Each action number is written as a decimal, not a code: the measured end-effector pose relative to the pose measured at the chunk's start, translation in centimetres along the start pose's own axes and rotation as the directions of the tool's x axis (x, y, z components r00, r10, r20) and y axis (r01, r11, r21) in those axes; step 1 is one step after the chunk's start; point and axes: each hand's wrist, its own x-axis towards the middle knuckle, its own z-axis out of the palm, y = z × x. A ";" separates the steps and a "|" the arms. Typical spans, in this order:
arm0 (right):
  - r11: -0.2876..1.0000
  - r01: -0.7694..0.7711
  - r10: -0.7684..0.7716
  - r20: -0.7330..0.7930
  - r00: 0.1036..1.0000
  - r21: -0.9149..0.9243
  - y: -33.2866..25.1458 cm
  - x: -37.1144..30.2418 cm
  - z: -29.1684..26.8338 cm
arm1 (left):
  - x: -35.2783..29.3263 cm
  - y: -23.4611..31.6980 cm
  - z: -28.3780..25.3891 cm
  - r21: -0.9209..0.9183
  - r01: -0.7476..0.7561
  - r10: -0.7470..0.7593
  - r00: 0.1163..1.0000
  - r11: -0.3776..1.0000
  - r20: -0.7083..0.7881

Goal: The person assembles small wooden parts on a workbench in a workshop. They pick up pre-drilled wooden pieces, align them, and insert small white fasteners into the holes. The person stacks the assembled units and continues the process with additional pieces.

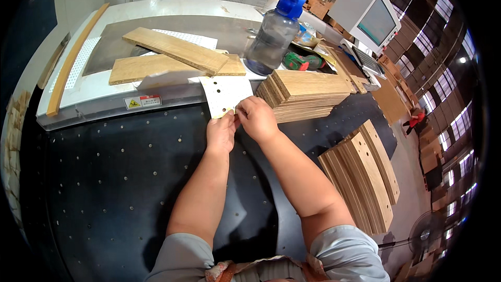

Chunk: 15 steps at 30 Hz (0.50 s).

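Observation:
Both my hands meet at the near end of a flat white piece (225, 92) with several dark round spots or holes and a yellowish lower edge. My left hand (222, 131) pinches that near edge from below, its thumb and fingers pressed together. Curled at the lower right corner is my right hand (258, 117), its fingertips against the piece; what lies between them is partly hidden. The far end of the white piece reaches the edge of the white machine bed (177, 94). Just right of my right hand stands a stack of wooden boards (308, 91).
Two loose boards (175, 49) lie crossed on the machine bed. Behind the stack are a large blue-capped water bottle (271, 36) and a green-and-red tool (302, 61). Drilled boards (360, 172) are piled at right, near a monitor (373, 18). A dark studded table (125, 177) spreads beneath my arms.

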 end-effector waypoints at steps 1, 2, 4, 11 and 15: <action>1.000 0.009 -0.009 0.004 1.000 -0.007 0.2 0.0 0.0 | 0.1 0.1 0.0 0.006 0.017 -0.017 1.000 1.000 0.012; 1.000 0.019 -0.018 0.010 1.000 -0.013 0.2 0.0 0.2 | 0.2 0.1 -0.2 0.012 0.033 -0.034 0.999 0.999 0.022; 1.000 0.007 -0.007 0.009 1.000 -0.002 0.1 -0.2 0.4 | 0.3 0.0 -0.6 0.007 0.050 -0.050 0.998 0.999 0.031; 0.998 0.026 -0.024 0.041 0.999 -0.056 -0.1 0.0 0.3 | 0.4 -0.2 -0.4 0.082 -0.032 0.031 0.999 0.996 0.017; 0.993 0.041 -0.031 0.095 0.995 -0.107 -0.1 0.6 0.4 | 0.7 -0.4 -0.2 0.161 -0.096 0.102 0.994 0.982 -0.034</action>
